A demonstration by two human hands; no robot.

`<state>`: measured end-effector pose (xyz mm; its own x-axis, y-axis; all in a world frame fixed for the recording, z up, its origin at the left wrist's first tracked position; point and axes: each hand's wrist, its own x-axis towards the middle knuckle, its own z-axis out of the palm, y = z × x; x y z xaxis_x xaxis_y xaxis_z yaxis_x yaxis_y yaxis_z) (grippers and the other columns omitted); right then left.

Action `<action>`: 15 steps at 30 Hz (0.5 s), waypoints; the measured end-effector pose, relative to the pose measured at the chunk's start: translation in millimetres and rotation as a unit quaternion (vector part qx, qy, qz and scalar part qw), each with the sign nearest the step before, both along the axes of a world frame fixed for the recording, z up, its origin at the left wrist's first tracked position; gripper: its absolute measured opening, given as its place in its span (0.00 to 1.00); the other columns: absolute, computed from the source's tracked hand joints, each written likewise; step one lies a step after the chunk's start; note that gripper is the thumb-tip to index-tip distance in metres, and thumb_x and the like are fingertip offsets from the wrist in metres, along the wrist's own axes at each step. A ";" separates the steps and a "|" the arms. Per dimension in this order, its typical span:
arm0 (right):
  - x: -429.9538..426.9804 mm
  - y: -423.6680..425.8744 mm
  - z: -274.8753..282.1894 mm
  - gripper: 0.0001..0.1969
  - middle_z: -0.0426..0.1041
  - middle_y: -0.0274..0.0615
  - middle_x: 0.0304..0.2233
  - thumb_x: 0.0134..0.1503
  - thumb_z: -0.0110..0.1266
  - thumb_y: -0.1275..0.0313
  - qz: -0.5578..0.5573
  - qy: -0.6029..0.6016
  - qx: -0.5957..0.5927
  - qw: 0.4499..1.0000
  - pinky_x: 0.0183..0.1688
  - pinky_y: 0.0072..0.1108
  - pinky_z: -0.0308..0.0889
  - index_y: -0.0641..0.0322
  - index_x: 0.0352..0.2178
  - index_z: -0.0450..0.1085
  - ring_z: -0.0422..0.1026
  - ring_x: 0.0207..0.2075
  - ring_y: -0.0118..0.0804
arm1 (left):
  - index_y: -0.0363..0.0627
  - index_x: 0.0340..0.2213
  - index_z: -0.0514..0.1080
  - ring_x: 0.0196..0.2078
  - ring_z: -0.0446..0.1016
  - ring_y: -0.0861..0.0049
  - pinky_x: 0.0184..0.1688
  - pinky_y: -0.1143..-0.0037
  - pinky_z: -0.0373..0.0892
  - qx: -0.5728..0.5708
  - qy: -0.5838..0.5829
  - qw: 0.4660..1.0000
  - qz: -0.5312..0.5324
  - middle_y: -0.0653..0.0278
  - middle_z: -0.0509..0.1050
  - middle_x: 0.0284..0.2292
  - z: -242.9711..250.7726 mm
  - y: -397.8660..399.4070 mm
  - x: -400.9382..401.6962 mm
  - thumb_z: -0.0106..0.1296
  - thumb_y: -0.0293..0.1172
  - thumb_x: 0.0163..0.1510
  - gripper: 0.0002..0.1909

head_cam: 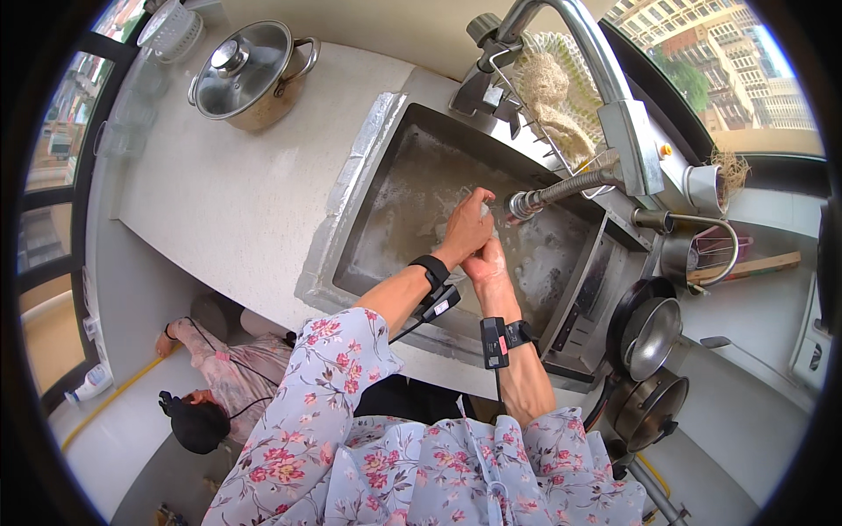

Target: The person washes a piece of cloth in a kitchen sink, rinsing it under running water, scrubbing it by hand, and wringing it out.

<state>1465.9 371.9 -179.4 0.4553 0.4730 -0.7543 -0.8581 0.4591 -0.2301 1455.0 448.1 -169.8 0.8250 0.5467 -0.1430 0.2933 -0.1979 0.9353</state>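
Over the soapy water of a metal sink (388, 177), my left hand (468, 223) and my right hand (485, 261) are pressed together. A small whitish, sudsy thing, perhaps a cloth (488, 222), shows between them; its full shape is hidden by the fingers. My left hand lies over it from the left, and my right hand is just below, wet with foam. To the right of my hands hangs the metal spray head (520, 206) of the flexible faucet hose.
A lidded steel pot (253, 82) stands on the white counter (263, 184). A wire rack holds a mesh scrubber (546, 79) behind the sink. Pans (651, 338) hang at the right. Another person (223, 381) is low at the left, beyond the counter's edge.
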 end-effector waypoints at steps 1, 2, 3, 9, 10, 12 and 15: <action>-2.4 0.2 1.9 0.14 0.65 0.42 0.43 0.55 0.39 0.72 -0.010 0.036 -0.024 0.999 0.49 0.27 0.61 0.63 0.43 0.60 0.64 0.46 0.37 | 0.40 0.35 0.67 0.42 0.67 0.56 0.44 0.67 0.62 -0.101 0.013 0.994 -0.035 0.50 0.69 0.39 0.5 7.4 2.1 0.43 0.26 0.44 0.13; -4.2 1.4 3.6 0.14 0.65 0.42 0.43 0.55 0.39 0.72 -0.007 0.038 -0.024 0.999 0.49 0.27 0.61 0.63 0.43 0.60 0.64 0.46 0.37 | 0.42 0.35 0.69 0.38 0.70 0.56 0.41 0.69 0.65 -0.098 0.032 0.995 0.003 0.50 0.72 0.34 -8.7 10.2 2.2 0.41 0.25 0.43 0.14; -3.2 -0.6 4.6 0.14 0.65 0.42 0.43 0.55 0.38 0.71 -0.020 0.062 -0.020 0.998 0.50 0.28 0.61 0.63 0.44 0.60 0.64 0.46 0.38 | 0.42 0.35 0.69 0.38 0.70 0.56 0.41 0.69 0.65 -0.099 0.032 0.995 0.002 0.50 0.72 0.34 -4.1 8.3 1.4 0.41 0.25 0.43 0.14; -10.4 -32.3 10.4 0.18 0.66 0.40 0.42 0.56 0.36 0.62 -0.056 -0.076 0.095 0.991 0.49 0.28 0.60 0.60 0.43 0.62 0.66 0.44 0.37 | 0.47 0.37 0.69 0.48 0.64 0.62 0.48 0.70 0.58 0.089 -0.018 0.995 -0.039 0.51 0.65 0.44 25.8 -56.3 -30.5 0.44 0.33 0.48 0.14; -10.0 -29.4 10.5 0.18 0.66 0.40 0.42 0.56 0.36 0.62 -0.057 -0.076 0.094 0.991 0.49 0.28 0.60 0.60 0.43 0.62 0.66 0.44 0.37 | 0.47 0.37 0.69 0.48 0.64 0.62 0.48 0.70 0.58 0.088 -0.018 0.995 -0.041 0.51 0.65 0.44 18.5 -53.1 -28.5 0.44 0.33 0.48 0.14; -6.0 -14.8 6.8 0.16 0.67 0.39 0.41 0.56 0.38 0.63 -0.019 -0.036 0.034 0.999 0.48 0.27 0.61 0.60 0.43 0.62 0.66 0.44 0.35 | 0.47 0.37 0.69 0.43 0.67 0.60 0.45 0.69 0.61 0.098 -0.055 0.992 0.065 0.50 0.69 0.38 3.3 -36.6 -15.3 0.42 0.31 0.48 0.13; -10.1 5.0 6.4 0.12 0.67 0.37 0.40 0.56 0.41 0.69 0.004 0.025 0.001 1.000 0.46 0.24 0.62 0.61 0.41 0.63 0.67 0.42 0.32 | 0.46 0.34 0.69 0.38 0.69 0.56 0.41 0.66 0.63 -0.049 0.058 0.996 0.036 0.47 0.71 0.32 7.1 2.5 -7.5 0.42 0.28 0.46 0.11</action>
